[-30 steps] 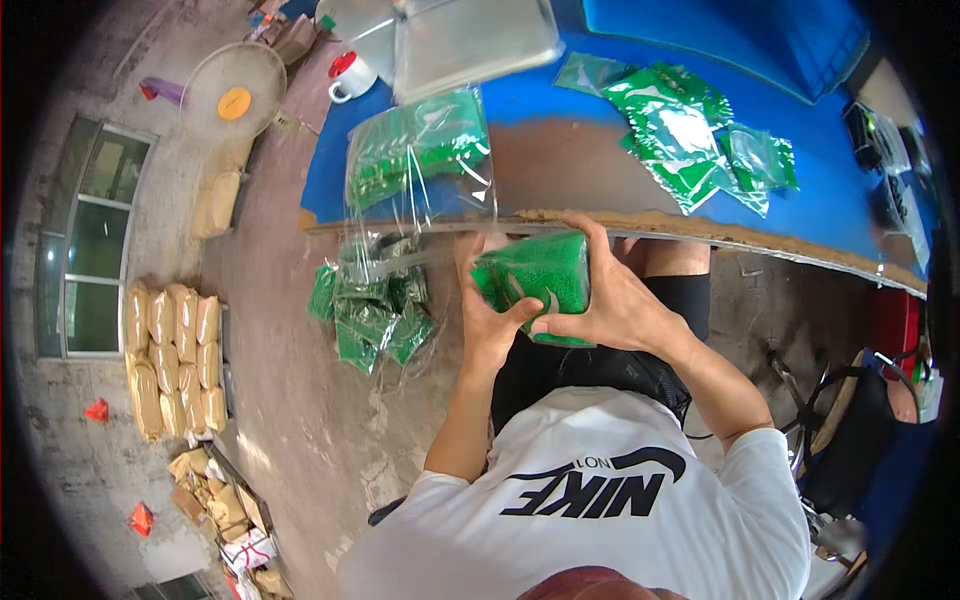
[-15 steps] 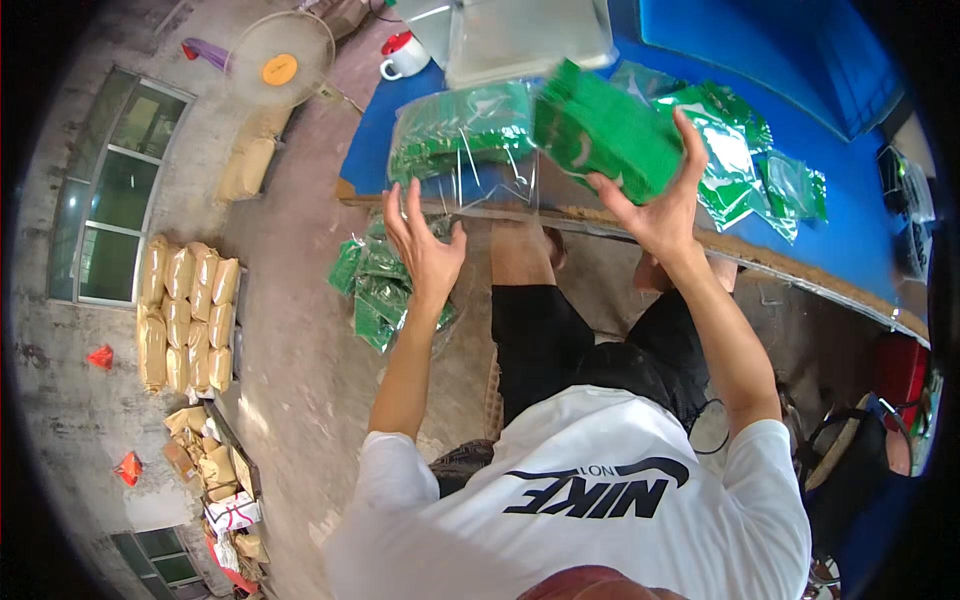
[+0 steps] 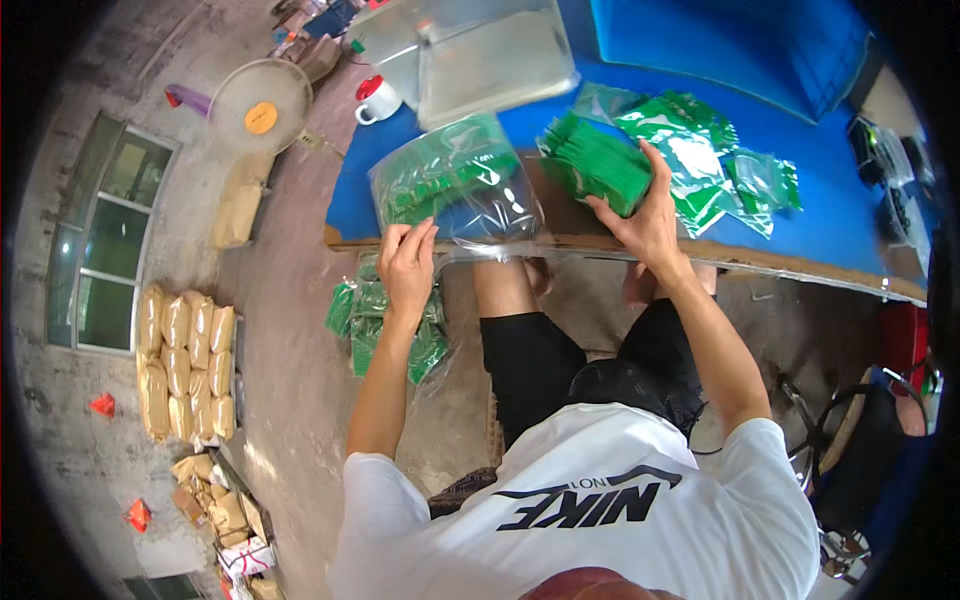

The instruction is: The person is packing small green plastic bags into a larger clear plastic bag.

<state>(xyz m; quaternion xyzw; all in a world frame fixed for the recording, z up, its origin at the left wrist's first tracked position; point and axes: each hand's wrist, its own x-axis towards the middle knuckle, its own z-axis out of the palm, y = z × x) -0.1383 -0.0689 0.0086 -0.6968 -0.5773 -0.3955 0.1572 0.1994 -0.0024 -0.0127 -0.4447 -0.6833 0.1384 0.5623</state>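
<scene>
A clear plastic bag [image 3: 505, 215] lies on the blue table, with a row of green packets [image 3: 440, 190] inside its far part. At the bag's near left edge, my left hand [image 3: 407, 265] is closed, fingertips pinching the plastic. My right hand [image 3: 645, 220] grips a thick stack of green packets [image 3: 595, 165] from its right side, thumb at the near edge. The stack is tilted, close to the table and just right of the bag. Beyond my right hand are loose, shiny green-and-clear packets [image 3: 690, 150] in a heap.
Behind the bag stands a translucent plastic tray [image 3: 495, 65], with a white mug with a red lid [image 3: 377, 100] beside it. A blue bin [image 3: 730, 50] occupies the back right. Below the table's left end, filled bags of green packets [image 3: 370, 325] sit on the floor.
My left hand has gone from spread fingers to a pinch on the bag's edge. My right hand has lowered the stack toward the table. The whole view has shifted slightly.
</scene>
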